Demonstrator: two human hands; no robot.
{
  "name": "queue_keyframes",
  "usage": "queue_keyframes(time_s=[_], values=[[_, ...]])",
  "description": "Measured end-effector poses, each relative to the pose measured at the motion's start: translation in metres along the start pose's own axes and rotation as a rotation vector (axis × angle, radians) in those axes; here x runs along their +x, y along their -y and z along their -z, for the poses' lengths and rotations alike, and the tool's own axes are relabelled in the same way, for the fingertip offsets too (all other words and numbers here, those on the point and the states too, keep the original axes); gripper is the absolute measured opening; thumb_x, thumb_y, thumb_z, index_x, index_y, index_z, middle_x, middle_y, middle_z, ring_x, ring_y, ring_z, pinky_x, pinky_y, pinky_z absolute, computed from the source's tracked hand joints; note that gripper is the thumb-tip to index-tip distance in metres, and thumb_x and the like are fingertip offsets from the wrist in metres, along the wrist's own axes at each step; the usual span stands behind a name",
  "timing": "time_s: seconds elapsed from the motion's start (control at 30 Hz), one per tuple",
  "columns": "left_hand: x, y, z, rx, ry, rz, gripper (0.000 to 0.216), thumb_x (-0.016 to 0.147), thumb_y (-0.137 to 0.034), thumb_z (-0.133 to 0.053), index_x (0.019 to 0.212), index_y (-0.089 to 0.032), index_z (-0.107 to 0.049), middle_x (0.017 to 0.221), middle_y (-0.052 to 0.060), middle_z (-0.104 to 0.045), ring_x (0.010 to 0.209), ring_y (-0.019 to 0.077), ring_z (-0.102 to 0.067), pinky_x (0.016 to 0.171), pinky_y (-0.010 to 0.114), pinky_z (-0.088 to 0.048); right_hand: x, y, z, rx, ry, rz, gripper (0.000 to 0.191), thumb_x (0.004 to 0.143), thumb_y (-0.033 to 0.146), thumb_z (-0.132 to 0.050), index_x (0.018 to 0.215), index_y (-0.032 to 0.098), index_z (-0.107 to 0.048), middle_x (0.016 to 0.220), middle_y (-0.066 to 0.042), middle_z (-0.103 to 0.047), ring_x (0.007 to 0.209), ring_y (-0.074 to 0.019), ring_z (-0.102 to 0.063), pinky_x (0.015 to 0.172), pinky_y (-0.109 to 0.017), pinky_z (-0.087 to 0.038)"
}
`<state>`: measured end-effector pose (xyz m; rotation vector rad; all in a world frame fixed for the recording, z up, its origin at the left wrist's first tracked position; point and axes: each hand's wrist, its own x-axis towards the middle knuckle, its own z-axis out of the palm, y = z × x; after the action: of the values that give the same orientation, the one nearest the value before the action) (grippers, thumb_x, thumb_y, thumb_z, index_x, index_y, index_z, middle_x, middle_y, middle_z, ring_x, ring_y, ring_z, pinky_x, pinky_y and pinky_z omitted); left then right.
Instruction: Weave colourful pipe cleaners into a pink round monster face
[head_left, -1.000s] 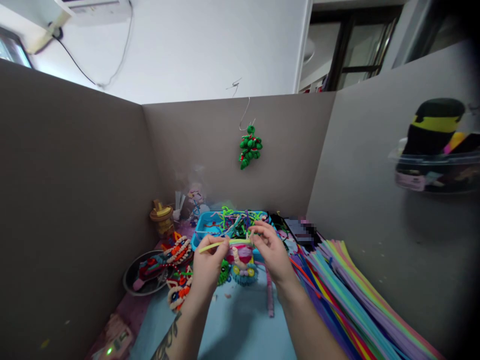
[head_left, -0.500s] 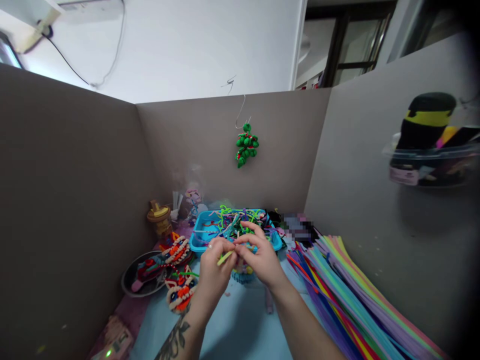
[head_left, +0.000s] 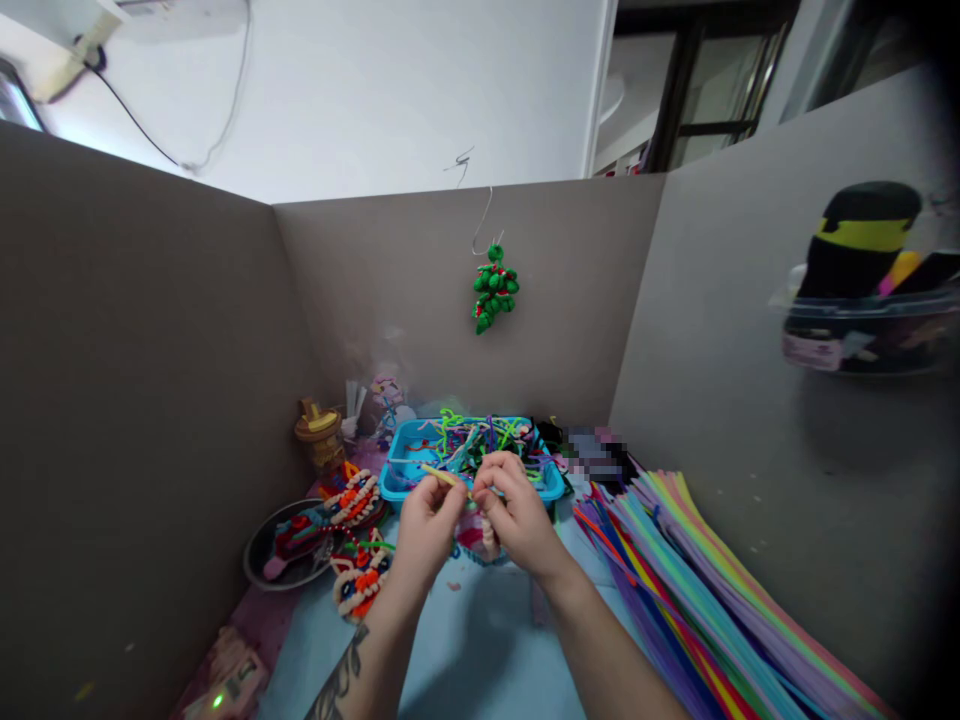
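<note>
My left hand point(head_left: 431, 515) pinches a short yellow pipe cleaner point(head_left: 439, 474), which sticks out up and to the left past the fingertips. Close beside it, my right hand point(head_left: 511, 508) has its fingers curled together at the other end of the yellow piece. A pink and cream fuzzy piece point(head_left: 478, 532) hangs just below the right fingers; whether that hand grips it is hard to see. Both hands are over the blue mat point(head_left: 457, 640), in front of a blue tray point(head_left: 397, 472) full of tangled pipe cleaner pieces.
Bundles of long coloured pipe cleaners point(head_left: 697, 580) lie on the right. Orange and cream pipe cleaner pieces point(head_left: 361, 575) and a metal bowl point(head_left: 259, 570) are on the left. A green ornament point(head_left: 495, 290) hangs on the grey back panel point(head_left: 375, 270); a clear holder point(head_left: 862, 330) is on the right panel.
The yellow pipe cleaner has swung from pointing down-left to pointing up-left. My right fingers have curled in, and the pink and cream piece now shows beneath them.
</note>
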<state>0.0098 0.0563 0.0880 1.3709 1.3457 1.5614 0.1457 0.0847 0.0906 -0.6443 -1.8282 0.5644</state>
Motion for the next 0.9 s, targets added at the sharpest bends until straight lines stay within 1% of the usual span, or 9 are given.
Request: queue_keyframes(time_s=[0.13,0.17,0.23,0.33,0.4,0.5,0.63,0.73,0.9], values=[[0.002,0.003,0.001,0.02,0.076,0.001,0.022,0.076,-0.036,-0.062,0.079,-0.014,-0.061,0.078,0.003,-0.062,0.073,0.0155,-0.057,0.067,0.025,-0.044,-0.003,0.001,0.001,0.032,0.051,0.007,0.015,0.087,0.024,-0.048,0.077,0.02,-0.058,0.1,-0.005,-0.048,0.098,-0.02,-0.048,0.089,-0.035,-0.037],[0.003,0.004,0.001,0.039,0.035,-0.013,0.024,0.075,-0.036,-0.063,0.085,-0.015,-0.061,0.084,0.004,-0.063,0.08,0.0171,-0.058,0.071,0.027,-0.045,-0.003,0.0,0.001,0.042,0.047,-0.01,0.015,0.086,0.023,-0.048,0.076,0.02,-0.059,0.101,-0.005,-0.047,0.099,-0.0199,-0.049,0.09,-0.034,-0.037],[0.003,0.007,0.001,0.123,-0.144,-0.089,0.03,0.073,-0.034,-0.065,0.096,-0.016,-0.059,0.093,0.005,-0.062,0.089,0.0198,-0.058,0.079,0.032,-0.045,-0.002,-0.003,0.001,0.057,0.009,-0.062,0.014,0.085,0.023,-0.051,0.074,0.02,-0.059,0.099,-0.005,-0.048,0.098,-0.0198,-0.05,0.089,-0.034,-0.038],[-0.001,0.005,0.002,0.34,-0.337,-0.327,0.018,0.075,-0.031,-0.064,0.088,-0.019,-0.059,0.089,0.005,-0.062,0.088,0.0211,-0.057,0.081,0.036,-0.044,0.002,-0.008,0.0,0.068,-0.069,-0.15,0.013,0.081,0.024,-0.056,0.07,0.019,-0.06,0.094,-0.005,-0.049,0.093,-0.0195,-0.052,0.085,-0.032,-0.04],[-0.006,0.001,0.002,0.47,-0.329,-0.493,0.008,0.078,-0.027,-0.063,0.076,-0.02,-0.06,0.079,0.003,-0.062,0.081,0.0204,-0.056,0.078,0.036,-0.043,0.003,-0.01,0.0,0.08,-0.107,-0.193,0.013,0.08,0.025,-0.058,0.069,0.019,-0.061,0.092,-0.005,-0.05,0.089,-0.0191,-0.053,0.082,-0.031,-0.041],[-0.012,-0.005,0.001,0.601,-0.192,-0.606,0.005,0.081,-0.022,-0.061,0.078,-0.02,-0.065,0.077,0.003,-0.067,0.079,0.0201,-0.058,0.077,0.036,-0.044,0.004,-0.01,0.0,0.109,-0.145,-0.226,0.014,0.078,0.026,-0.059,0.067,0.018,-0.062,0.09,-0.005,-0.051,0.088,-0.0191,-0.054,0.081,-0.031,-0.042],[-0.016,-0.008,-0.002,0.693,-0.096,-0.589,0.012,0.082,-0.019,-0.06,0.088,-0.022,-0.07,0.084,0.004,-0.073,0.088,0.0229,-0.06,0.084,0.039,-0.044,0.004,-0.005,0.001,0.114,-0.15,-0.224,0.012,0.077,0.024,-0.06,0.066,0.019,-0.063,0.087,-0.004,-0.051,0.087,-0.0191,-0.053,0.082,-0.031,-0.042],[-0.015,-0.007,-0.004,0.633,-0.058,-0.514,0.014,0.082,-0.021,-0.059,0.087,-0.023,-0.073,0.083,0.004,-0.074,0.087,0.023,-0.061,0.085,0.04,-0.045,0.004,-0.002,0.001,0.101,-0.15,-0.219,0.012,0.077,0.021,-0.059,0.066,0.019,-0.063,0.087,-0.004,-0.05,0.086,-0.0187,-0.053,0.082,-0.032,-0.042],[-0.012,-0.004,-0.01,0.307,0.019,-0.196,0.014,0.077,-0.024,-0.063,0.082,-0.02,-0.075,0.083,0.006,-0.073,0.085,0.0222,-0.064,0.081,0.036,-0.048,0.003,-0.002,0.0,0.107,-0.152,-0.204,0.012,0.076,0.017,-0.057,0.065,0.019,-0.062,0.088,-0.003,-0.05,0.085,-0.0181,-0.053,0.08,-0.031,-0.044]])
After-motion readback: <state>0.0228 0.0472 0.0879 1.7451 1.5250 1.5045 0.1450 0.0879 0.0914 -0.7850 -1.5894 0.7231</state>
